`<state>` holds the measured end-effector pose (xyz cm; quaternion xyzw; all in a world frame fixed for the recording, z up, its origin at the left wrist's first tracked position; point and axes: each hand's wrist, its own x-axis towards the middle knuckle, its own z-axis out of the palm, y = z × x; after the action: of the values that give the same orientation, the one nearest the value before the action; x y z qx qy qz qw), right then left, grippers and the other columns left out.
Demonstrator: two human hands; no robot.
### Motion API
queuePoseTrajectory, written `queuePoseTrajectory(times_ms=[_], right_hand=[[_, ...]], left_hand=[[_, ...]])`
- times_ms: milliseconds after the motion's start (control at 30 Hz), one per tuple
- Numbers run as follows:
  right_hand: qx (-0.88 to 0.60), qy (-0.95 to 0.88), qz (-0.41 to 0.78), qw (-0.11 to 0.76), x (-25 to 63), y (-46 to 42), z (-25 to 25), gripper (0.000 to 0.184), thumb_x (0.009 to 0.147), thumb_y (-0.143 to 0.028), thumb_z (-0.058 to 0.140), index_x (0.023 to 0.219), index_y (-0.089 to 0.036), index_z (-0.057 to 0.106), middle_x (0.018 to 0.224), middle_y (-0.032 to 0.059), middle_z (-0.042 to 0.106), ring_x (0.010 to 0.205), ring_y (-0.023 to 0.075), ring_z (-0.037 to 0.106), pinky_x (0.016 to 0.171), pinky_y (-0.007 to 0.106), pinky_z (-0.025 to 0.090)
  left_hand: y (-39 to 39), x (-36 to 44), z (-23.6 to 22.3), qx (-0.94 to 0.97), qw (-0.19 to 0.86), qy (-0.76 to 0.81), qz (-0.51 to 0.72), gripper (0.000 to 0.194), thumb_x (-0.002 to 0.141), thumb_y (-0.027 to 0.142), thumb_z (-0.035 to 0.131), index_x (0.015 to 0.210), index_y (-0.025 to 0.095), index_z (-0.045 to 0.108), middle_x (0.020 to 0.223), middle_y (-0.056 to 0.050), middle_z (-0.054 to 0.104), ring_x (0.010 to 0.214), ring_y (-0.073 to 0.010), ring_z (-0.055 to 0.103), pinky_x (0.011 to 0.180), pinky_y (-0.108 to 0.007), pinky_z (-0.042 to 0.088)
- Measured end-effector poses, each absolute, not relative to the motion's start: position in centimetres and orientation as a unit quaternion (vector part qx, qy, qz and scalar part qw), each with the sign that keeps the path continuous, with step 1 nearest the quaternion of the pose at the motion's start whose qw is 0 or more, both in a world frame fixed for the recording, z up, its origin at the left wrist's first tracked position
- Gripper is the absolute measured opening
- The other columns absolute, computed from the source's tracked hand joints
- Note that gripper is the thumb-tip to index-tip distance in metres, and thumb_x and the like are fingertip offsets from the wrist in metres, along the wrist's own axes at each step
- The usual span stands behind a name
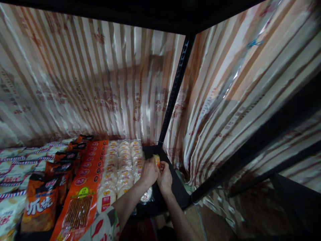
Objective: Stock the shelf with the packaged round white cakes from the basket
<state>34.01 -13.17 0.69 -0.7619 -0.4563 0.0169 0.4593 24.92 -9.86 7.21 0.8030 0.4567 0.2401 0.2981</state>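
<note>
Over the right end of the black shelf (178, 194), my left hand (149, 173) and my right hand (165, 178) meet around a small yellow-and-orange snack packet (157, 161). Fingers of both hands are closed on it, and they cover its lower part. Just left of my left hand lie rows of round pale cakes in clear wrappers (124, 159). My left forearm passes over the front of these rows. Beside them is a long orange packet of thin brown sticks (79, 209).
Orange-and-black snack bags (39, 204) and white snack bags (11, 212) stand in rows at the left. A black metal post (178, 82) rises at the back corner. A dark slanted beam (240, 150) crosses the right side. Striped plastic curtain (120, 77) hangs behind.
</note>
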Motion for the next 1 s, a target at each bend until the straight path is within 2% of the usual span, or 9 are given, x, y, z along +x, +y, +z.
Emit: queuePoseTrajectory(times_ms=[100,233,333,600,1000], right_hand=[[-0.77,-0.462,0.002,0.441,34.1,-11.5,0.1,0.028,0.079,-0.043,0.043,0.092,-0.019,0.05,0.078,0.0062,0.063,0.07,0.0203,0.059,0.062,0.031,0.044],[-0.774,-0.469,-0.016,0.424,34.2,-9.3,-0.8,0.023,0.08,-0.04,0.041,0.082,-0.02,0.051,0.074,0.0054,0.061,0.068,0.0197,0.058,0.062,0.03,0.043],[-0.768,-0.483,-0.029,0.42,34.2,-7.6,-1.2,0.022,0.081,-0.04,0.041,0.079,-0.02,0.051,0.071,0.0046,0.059,0.068,0.0196,0.056,0.063,0.03,0.042],[-0.761,-0.496,-0.039,0.415,34.7,-3.7,-1.6,0.023,0.079,-0.043,0.047,0.077,-0.02,0.051,0.071,0.0039,0.057,0.07,0.0193,0.054,0.066,0.03,0.042],[-0.769,-0.511,-0.01,0.385,35.5,1.0,-1.8,0.021,0.077,-0.039,0.052,0.078,-0.019,0.053,0.076,0.0055,0.057,0.074,0.0191,0.055,0.069,0.03,0.043]], left_hand=[[-9.4,24.3,7.3,0.848,0.215,0.447,0.186,0.036,0.078,0.012,0.033,0.102,0.008,0.06,0.109,-0.016,0.059,0.115,-0.0251,0.045,0.101,-0.036,0.03],[-8.7,23.7,6.6,0.855,0.182,0.459,0.156,0.043,0.076,0.014,0.035,0.114,0.009,0.056,0.125,-0.016,0.052,0.129,-0.0271,0.03,0.107,-0.041,0.02],[-8.1,23.4,6.0,0.859,0.172,0.465,0.13,0.048,0.077,0.017,0.036,0.122,0.007,0.05,0.131,-0.016,0.047,0.129,-0.0289,0.029,0.108,-0.045,0.015],[-7.8,23.0,4.8,0.856,0.181,0.468,0.125,0.053,0.078,0.021,0.035,0.126,0.001,0.044,0.136,-0.019,0.04,0.13,-0.0301,0.027,0.11,-0.044,0.011],[-7.4,23.0,3.1,0.844,0.2,0.474,0.15,0.054,0.08,0.02,0.034,0.131,0.003,0.039,0.14,-0.015,0.034,0.133,-0.0279,0.021,0.112,-0.044,0.013]])
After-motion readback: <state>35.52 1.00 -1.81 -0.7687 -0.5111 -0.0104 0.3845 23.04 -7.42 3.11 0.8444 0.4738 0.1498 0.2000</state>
